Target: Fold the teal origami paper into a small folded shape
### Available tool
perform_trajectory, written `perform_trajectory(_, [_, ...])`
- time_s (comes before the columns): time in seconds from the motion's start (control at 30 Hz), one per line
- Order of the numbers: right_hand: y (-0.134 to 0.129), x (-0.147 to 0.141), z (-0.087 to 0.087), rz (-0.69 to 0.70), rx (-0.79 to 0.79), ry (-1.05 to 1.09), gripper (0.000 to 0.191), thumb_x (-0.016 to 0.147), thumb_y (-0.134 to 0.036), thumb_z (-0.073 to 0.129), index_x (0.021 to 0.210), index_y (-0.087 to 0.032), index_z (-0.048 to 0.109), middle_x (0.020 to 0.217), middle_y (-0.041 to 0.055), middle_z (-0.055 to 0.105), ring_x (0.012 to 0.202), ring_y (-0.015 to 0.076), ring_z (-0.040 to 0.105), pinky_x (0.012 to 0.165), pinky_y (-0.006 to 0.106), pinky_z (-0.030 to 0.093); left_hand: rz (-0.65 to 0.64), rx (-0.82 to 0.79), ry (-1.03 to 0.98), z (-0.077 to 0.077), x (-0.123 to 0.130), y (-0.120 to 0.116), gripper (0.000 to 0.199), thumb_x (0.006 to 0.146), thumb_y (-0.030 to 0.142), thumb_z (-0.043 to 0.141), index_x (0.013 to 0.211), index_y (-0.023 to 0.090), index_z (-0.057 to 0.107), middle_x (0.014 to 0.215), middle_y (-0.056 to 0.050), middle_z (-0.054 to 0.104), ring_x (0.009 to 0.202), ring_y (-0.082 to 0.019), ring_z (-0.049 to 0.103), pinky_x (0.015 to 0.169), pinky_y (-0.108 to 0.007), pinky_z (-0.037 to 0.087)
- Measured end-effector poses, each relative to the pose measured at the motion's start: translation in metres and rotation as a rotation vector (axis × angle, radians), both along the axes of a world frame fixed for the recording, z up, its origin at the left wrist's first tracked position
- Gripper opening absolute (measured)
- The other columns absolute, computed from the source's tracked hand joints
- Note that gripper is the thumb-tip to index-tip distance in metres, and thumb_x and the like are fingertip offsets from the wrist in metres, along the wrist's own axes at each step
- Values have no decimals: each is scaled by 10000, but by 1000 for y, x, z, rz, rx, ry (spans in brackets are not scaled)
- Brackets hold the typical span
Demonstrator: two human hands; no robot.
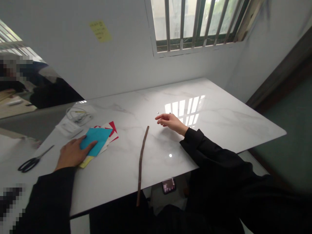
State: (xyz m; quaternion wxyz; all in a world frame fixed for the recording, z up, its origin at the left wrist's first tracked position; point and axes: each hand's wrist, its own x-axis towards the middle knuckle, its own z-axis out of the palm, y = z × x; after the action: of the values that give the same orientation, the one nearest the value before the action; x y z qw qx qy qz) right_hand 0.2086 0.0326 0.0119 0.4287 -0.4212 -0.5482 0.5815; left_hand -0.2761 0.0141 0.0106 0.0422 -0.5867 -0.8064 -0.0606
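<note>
My left hand [73,152] grips the left edge of a fanned stack of coloured paper, its thumb on the blue top sheet [97,138]. Red, white and yellow sheets [86,161] stick out beneath the blue one. Right of the stack, a thin brown stick [140,156] lies on the white marbled table [219,123], its near end jutting past the front edge. My right hand [172,123] hovers over the table to the right of the stick's far end, fingers apart and nothing in them.
Black-handled scissors [31,163] lie at the left. Behind the papers are a clear plastic box [69,126] and a coiled cable [78,115]. A yellow note [100,31] is on the wall by a barred window. Tiny dark objects sit beyond my right hand.
</note>
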Motion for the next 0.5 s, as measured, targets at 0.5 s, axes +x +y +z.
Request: perform_trajectory(0.5, [34,-118,24,55,240,-538,651,962,-423,790,1500,-126,573,1457,215,680,1381,360,641,1169,460,492,-258,225,-176,-21,144,14,738,921,594,613,1495,130,594,1516,-244,575,1468,-401,479,1261,-543,331])
